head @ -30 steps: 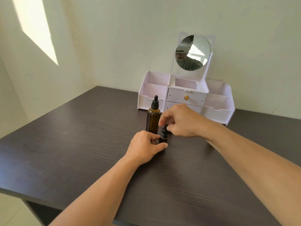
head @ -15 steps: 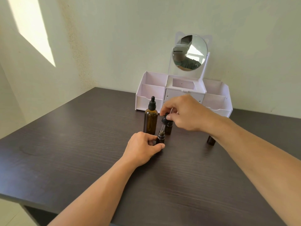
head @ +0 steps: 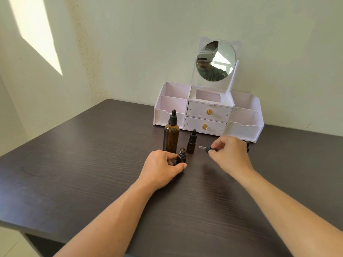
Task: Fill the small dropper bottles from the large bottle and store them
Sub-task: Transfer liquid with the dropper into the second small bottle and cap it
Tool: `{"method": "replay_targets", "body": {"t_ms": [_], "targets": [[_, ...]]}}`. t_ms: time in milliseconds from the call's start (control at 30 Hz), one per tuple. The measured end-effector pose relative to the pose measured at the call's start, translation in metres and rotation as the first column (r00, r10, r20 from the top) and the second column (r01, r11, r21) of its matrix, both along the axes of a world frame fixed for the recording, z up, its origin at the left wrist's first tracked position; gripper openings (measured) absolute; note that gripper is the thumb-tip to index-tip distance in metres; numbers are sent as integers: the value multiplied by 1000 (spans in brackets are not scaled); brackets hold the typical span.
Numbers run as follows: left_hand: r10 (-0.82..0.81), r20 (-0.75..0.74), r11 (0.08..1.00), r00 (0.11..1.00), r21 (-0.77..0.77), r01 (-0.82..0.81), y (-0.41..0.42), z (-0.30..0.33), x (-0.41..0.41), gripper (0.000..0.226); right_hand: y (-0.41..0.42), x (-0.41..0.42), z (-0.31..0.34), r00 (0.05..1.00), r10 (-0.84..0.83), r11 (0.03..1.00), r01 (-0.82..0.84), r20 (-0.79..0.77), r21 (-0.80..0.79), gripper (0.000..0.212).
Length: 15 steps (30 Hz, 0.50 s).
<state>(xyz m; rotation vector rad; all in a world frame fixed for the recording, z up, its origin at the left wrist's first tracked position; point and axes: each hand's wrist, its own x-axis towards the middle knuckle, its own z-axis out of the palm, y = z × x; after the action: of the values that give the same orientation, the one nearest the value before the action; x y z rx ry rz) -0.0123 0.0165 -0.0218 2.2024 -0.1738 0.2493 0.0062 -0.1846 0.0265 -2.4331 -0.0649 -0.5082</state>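
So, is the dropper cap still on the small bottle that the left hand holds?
No, the small bottle in the left hand shows an open neck, and the right hand holds the dropper cap off to the side.

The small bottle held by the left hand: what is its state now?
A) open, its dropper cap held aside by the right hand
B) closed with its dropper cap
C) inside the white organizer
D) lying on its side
A: the small bottle stands with a bare open neck in the left hand, while the right hand holds the dropper cap away from it.

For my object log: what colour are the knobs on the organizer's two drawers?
Gold, on white drawer fronts: upper knob, lower knob. Head view, the only one, shows them clearly.
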Motion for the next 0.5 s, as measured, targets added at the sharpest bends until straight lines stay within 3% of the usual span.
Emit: {"method": "replay_targets", "body": {"t_ms": [167, 500], "targets": [[13, 15, 1000, 1000, 3, -13, 0, 0, -1, 49, 10, 5, -23, 998, -10, 997, 6, 60, 72, 7], [42, 39, 999, 998, 17, -43, -1, 2, -2, 52, 13, 5, -35, 998, 16, 1000, -17, 53, 17, 8]]}}
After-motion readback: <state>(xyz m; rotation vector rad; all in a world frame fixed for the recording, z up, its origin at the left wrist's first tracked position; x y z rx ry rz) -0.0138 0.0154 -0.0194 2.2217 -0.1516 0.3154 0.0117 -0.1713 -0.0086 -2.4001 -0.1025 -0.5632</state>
